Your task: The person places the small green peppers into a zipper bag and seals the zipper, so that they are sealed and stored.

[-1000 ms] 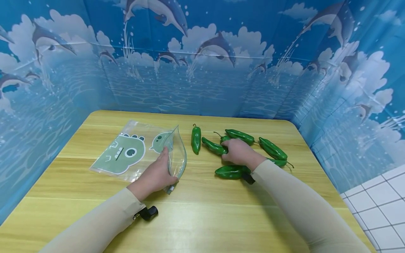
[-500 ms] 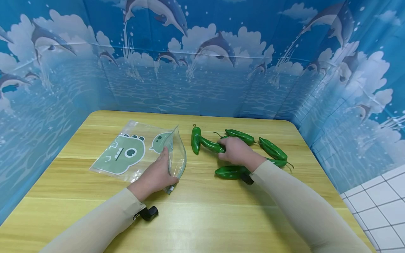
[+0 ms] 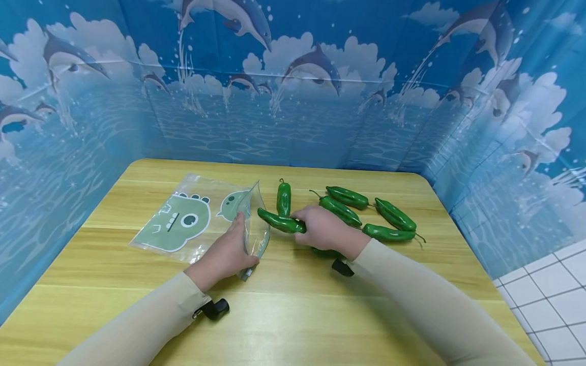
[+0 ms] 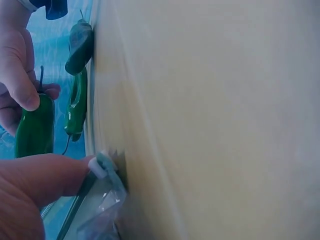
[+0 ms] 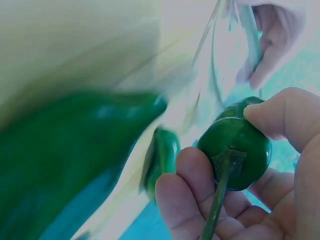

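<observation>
My right hand [image 3: 324,229] grips a green chili pepper [image 3: 278,222] near its stem end, the tip pointing left at the bag's mouth. In the right wrist view the thumb and fingers curl round this pepper [image 5: 235,150], its stem toward the camera. My left hand [image 3: 224,254] holds the edge of a clear zip bag [image 3: 215,229] printed with green cartoon monsters. The bag lies on its side with its mouth gaping to the right. In the left wrist view, the thumb [image 4: 45,177] lies at the bag's zip edge [image 4: 105,167].
Another pepper [image 3: 284,198] lies just behind the held one. To the right, several more green peppers [image 3: 348,197] lie grouped on the wooden table [image 3: 284,315], one partly hidden under my right wrist. A dolphin-print curtain [image 3: 293,127] stands behind the table.
My right hand has moved left with the pepper, from the group toward the bag's mouth, uncovering peppers behind it. The left hand and bag have stayed in place.
</observation>
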`<state>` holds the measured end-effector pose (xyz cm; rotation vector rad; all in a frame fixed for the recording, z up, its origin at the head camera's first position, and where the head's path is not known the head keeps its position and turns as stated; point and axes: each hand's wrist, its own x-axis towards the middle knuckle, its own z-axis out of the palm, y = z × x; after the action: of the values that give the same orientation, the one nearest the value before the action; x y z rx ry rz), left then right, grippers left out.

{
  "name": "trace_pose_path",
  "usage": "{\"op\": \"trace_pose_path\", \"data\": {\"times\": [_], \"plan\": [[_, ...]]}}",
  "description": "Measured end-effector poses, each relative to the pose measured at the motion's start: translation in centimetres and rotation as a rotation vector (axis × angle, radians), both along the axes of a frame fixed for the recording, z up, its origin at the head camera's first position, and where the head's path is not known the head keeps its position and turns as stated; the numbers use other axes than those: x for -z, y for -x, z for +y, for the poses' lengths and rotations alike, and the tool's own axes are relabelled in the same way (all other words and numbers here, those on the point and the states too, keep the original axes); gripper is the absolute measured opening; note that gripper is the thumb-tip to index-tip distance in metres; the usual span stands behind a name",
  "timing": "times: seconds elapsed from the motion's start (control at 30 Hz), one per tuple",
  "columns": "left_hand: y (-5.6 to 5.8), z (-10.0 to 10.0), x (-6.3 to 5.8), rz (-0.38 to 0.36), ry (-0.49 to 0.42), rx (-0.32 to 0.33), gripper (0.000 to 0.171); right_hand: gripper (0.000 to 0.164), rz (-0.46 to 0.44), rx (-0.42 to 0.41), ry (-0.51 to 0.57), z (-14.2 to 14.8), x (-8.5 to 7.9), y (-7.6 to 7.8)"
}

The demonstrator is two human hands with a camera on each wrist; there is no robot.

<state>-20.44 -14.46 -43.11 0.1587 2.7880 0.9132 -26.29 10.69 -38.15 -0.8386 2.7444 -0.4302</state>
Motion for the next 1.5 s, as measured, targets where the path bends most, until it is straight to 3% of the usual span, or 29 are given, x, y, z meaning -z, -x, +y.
{"op": "trace_pose_path", "data": {"times": [0.23,0.63,0.83,1.1,1.5], "plan": [[-0.5,0.2,-0.2,0.023,0.011,0.029,0.132,0.043,0.011,-0.068,-0.04,-1.4,0.3,-0.8],[-1.1,1.0,-1.2,0.064,0.061,0.056,0.127,0.041,0.006,-0.108,-0.073,-2.7,1.1,-1.0],[-1.2,1.1,-1.8,0.089,0.067,0.069,0.125,0.049,0.017,-0.136,-0.072,-3.2,1.1,-1.3],[-1.2,1.2,-2.1,0.087,0.05,0.08,0.127,0.049,0.022,-0.169,-0.04,-3.7,1.5,-1.4],[-1.3,1.4,-2.3,0.086,0.041,0.083,0.126,0.036,-0.061,-0.176,0.08,-4.0,2.1,-1.3]]}}
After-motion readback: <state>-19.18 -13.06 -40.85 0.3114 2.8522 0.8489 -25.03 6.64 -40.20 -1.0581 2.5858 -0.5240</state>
